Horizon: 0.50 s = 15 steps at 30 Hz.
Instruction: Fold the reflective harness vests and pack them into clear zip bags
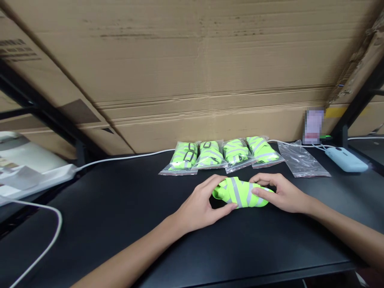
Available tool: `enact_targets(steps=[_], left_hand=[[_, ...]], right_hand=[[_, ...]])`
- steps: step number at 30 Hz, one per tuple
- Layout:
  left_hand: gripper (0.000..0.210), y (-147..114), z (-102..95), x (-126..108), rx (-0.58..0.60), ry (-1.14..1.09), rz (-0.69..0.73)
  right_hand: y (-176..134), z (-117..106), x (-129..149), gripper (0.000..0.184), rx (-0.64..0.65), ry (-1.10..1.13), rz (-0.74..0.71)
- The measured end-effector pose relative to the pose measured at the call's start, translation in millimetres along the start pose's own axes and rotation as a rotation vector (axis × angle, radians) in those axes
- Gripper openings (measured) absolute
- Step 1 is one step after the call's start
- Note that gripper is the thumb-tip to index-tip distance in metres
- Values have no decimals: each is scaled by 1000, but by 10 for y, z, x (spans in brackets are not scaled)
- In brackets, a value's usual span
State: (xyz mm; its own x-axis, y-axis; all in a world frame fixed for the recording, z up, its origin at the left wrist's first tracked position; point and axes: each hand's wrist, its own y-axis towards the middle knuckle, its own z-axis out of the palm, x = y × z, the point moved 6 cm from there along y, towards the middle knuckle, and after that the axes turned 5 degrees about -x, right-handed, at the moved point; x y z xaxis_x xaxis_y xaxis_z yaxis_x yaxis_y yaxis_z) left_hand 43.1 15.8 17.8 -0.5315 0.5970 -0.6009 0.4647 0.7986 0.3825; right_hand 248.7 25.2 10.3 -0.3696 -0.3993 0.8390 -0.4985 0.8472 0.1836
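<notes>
A rolled-up bundle of neon yellow-green reflective strap with silver bands lies low over the black table. My left hand grips its left end, thumb along the near side and fingers behind. At the bundle's right end, my right hand holds it with the thumb on top and the fingers on the far side. Behind it is a row of several clear zip bags with similar neon bundles inside, among them a left bag and a right bag. To their right lies a flat clear zip bag.
The black table backs onto a wall of cardboard. At the far right stand a phone and a light blue power bank. A white power strip lies at the left, with a white cable curving forward.
</notes>
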Motion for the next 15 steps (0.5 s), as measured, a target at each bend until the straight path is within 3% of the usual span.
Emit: enact_targets(steps=[6, 10, 15], left_hand=[[47, -24, 36, -1, 17, 80, -53], [65, -40, 38, -10, -16, 67, -66], [69, -44, 107, -29, 89, 28, -9]], right_hand=[[27, 5, -2, 37, 11, 15, 47], [33, 7, -47, 43, 9, 6, 71], [32, -2, -83, 46, -28, -95, 43]])
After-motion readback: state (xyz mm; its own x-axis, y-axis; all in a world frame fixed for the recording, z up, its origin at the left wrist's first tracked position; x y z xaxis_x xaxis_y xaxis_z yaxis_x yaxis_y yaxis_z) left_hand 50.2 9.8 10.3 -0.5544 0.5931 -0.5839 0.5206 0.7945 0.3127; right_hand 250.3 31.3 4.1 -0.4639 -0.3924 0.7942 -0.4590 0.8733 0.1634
